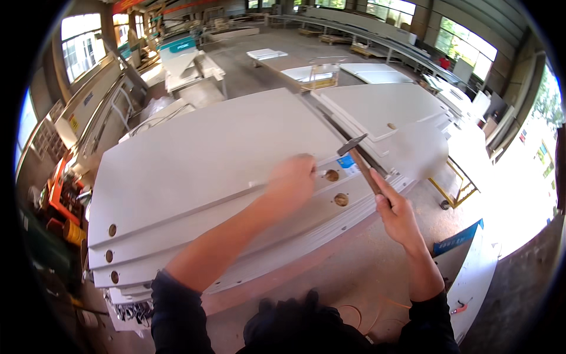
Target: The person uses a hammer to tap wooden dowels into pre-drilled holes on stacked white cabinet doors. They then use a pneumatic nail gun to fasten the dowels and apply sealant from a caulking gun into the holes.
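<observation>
My right hand [396, 213] is wrapped round the wooden handle of a hammer [364, 171]. Its metal head is raised over the gap between two stacks of white panels. To the left, my left hand [292, 182] hovers at or just above the front edge of the top white panel [200, 147]. Motion smears its fingers, so whether they hold anything cannot be made out. Beside the hammer head lies a small blue packet [346, 161], partly covered by the hammer. Round holes [341, 199] show along the stepped front edges of the stacked panels.
A second stack of white panels [383, 106] stands to the right, close against the first. A yellow wheeled cart [457, 192] is at its near right. Orange hose [354, 315] lies on the floor near my feet. Several tools and containers [65, 200] crowd the left side.
</observation>
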The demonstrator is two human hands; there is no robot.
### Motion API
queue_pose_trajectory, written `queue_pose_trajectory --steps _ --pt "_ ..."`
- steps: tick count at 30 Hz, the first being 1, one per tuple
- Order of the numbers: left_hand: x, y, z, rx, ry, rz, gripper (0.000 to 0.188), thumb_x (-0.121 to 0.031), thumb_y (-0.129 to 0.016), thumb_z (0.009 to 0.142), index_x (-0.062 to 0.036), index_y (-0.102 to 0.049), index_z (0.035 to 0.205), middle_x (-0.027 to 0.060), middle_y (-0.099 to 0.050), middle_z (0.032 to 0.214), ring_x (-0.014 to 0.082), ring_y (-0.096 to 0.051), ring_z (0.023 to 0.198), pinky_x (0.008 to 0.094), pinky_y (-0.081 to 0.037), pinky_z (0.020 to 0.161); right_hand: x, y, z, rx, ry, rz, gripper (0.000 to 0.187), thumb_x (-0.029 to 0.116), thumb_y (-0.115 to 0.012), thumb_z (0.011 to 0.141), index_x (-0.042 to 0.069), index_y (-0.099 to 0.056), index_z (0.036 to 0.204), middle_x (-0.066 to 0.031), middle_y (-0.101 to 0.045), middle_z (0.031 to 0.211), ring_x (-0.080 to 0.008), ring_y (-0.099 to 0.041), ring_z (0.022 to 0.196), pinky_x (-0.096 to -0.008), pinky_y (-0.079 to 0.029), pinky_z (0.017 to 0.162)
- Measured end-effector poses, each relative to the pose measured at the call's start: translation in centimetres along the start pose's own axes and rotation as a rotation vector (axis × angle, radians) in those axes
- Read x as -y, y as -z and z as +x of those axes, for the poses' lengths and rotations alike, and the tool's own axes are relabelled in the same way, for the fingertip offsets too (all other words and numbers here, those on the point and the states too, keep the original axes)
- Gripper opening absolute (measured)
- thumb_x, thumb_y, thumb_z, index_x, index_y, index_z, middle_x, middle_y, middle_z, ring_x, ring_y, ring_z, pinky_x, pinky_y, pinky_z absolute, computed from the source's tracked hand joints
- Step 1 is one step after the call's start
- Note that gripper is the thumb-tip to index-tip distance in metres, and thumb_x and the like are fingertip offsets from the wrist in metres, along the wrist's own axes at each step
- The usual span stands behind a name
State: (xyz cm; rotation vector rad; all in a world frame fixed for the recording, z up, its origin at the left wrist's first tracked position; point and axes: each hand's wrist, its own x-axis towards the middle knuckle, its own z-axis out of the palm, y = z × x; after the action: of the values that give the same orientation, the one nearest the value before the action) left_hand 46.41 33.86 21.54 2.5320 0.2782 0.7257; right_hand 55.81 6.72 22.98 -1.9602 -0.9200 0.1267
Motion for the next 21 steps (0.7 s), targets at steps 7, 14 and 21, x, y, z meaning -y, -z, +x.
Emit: queue_pose_trajectory --steps 7,14,21 --pt "-1.4 -3.8 2.0 -0.072 -0.101 0.068 0.008 -0.01 -0.07 0.091 -0.0026 -0.069 0.088 0.0135 -0.072 0.09 0.0364 -0.07 0.081 0.0474 -0.056 0.072 -1.8 1.3 -1.7 -0.04 0.043 0.002 0.049 0.005 -0.057 0.107 0.011 -0.056 0.156 -0.0237 -0.071 0.128 -0.0316 -0.068 0.113 -0.037 -0.048 0.106" --pt "-2.9 -4.7 1.9 -0.073 -0.112 0.137 0.009 -0.011 -0.073 0.089 -0.0031 -0.069 0.088 0.0119 -0.073 0.092 0.0344 -0.069 0.082 0.047 -0.056 0.072 -1.7 1.6 -1.4 0.022 0.067 -0.134 0.053 0.006 -0.055 0.108 0.017 -0.051 0.161 -0.0187 -0.072 0.115 -0.0241 -0.062 0.093 -0.0315 -0.049 0.095" --pt "-2.2 -4.9 2.1 -0.095 -0.08 0.086 0.009 -0.01 -0.076 0.087 -0.0036 -0.069 0.088 0.0114 -0.072 0.091 0.0338 -0.069 0.082 0.0464 -0.056 0.072 -0.1 1.8 -0.8 0.041 0.082 -0.234 0.054 0.006 -0.055 0.108 0.02 -0.052 0.16 -0.0202 -0.059 0.089 -0.0303 -0.054 0.078 -0.0339 -0.05 0.083"
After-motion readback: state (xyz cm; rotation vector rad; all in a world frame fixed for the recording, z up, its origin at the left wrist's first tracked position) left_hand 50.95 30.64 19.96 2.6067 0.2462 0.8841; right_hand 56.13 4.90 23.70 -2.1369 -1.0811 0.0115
